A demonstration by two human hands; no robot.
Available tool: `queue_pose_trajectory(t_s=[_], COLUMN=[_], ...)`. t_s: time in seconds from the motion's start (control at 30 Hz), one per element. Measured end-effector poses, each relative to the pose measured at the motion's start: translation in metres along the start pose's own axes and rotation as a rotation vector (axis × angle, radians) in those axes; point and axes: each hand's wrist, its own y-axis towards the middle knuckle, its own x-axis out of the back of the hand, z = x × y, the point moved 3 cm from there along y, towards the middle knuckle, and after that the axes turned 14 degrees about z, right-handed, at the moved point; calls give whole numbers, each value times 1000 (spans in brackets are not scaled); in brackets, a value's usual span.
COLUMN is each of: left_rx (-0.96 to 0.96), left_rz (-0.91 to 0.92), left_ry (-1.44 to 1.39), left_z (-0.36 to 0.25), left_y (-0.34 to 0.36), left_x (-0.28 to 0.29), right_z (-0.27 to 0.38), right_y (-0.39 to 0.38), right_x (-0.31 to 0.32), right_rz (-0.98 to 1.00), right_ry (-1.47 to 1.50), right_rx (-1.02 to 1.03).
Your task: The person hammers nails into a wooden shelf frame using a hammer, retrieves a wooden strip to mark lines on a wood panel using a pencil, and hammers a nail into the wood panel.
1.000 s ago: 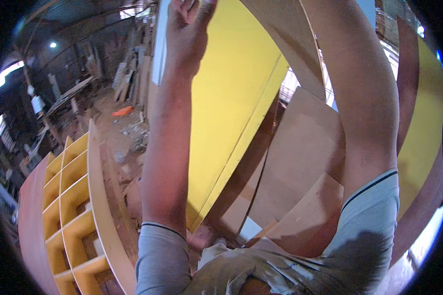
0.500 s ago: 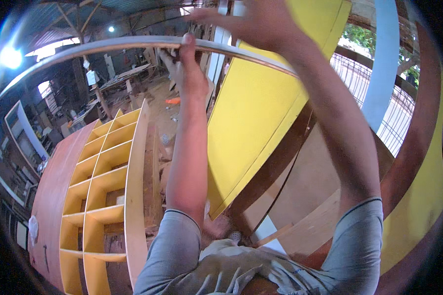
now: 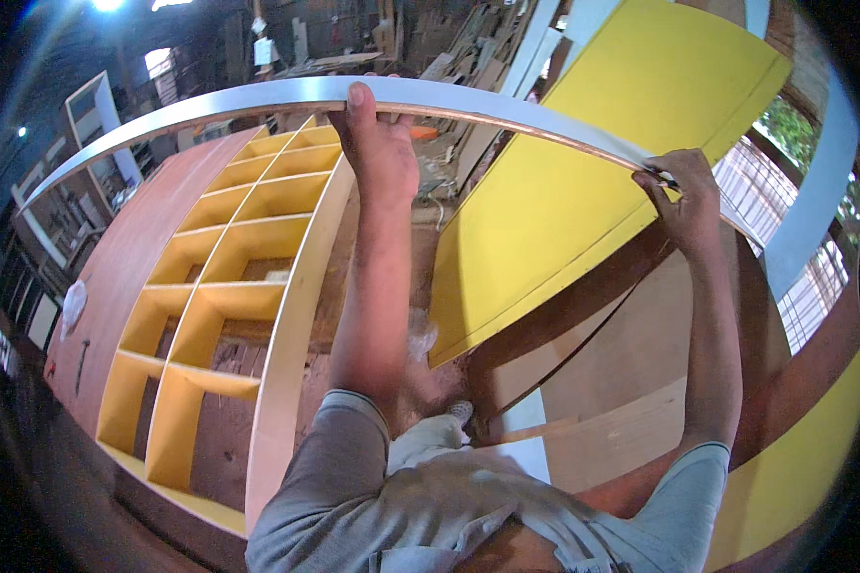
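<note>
A long narrow board (image 3: 258, 95), white on its face with a bare wooden edge, spans the view at chest height or above and looks curved in the fisheye. My left hand (image 3: 380, 148) is closed round it near the middle, thumb on the white face, fingers mostly hidden behind. Toward its right part, my right hand (image 3: 690, 202) is closed at the board's edge. A small thin dark object (image 3: 667, 180), pencil-like, shows between its fingers; its exact kind is hard to make out.
A yellow compartmented shelf frame (image 3: 201, 282) lies at the left beside a reddish-brown panel (image 3: 143, 248). A large yellow panel (image 3: 554, 210) leans beyond my right arm, with a brown board (image 3: 612, 334) below it. Timber pieces (image 3: 468, 76) stand at the back.
My right hand has come down from above the board to its right part and closed there. My left hand still holds the board. The view has shifted, showing more of the shelf frame.
</note>
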Motion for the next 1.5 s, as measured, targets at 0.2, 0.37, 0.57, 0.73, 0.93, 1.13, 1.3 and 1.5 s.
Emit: queue_pose_trajectory(t_s=[0.2, 0.37, 0.57, 0.73, 0.93, 1.13, 1.3, 1.5], left_rx=[133, 127, 45, -100, -42, 23, 32, 186], left_rz=[-124, -162, -213, -165, -234, -216, -358, -396], left_ry=[172, 228, 275, 235, 271, 279, 329, 416], left_z=[-72, -123, -179, -238, -284, -323, -338, -372], left_y=[-15, -26, -50, -89, -117, -159, -185, -215], left_x=[18, 58, 128, 197, 188, 197, 182, 153], right_z=[49, 79, 106, 145, 147, 214, 207, 212], right_y=[22, 49, 115, 179, 174, 155, 135, 106], right_x=[-10, -13, -31, -78, -174, -183, -193, -186], right_rz=[-186, -204, -50, 229, 501, 758, 677, 656], right_ry=[33, 50, 115, 434, 478, 489, 569, 502], right_rx=[132, 242, 309, -12, -11, 6, 102, 114])
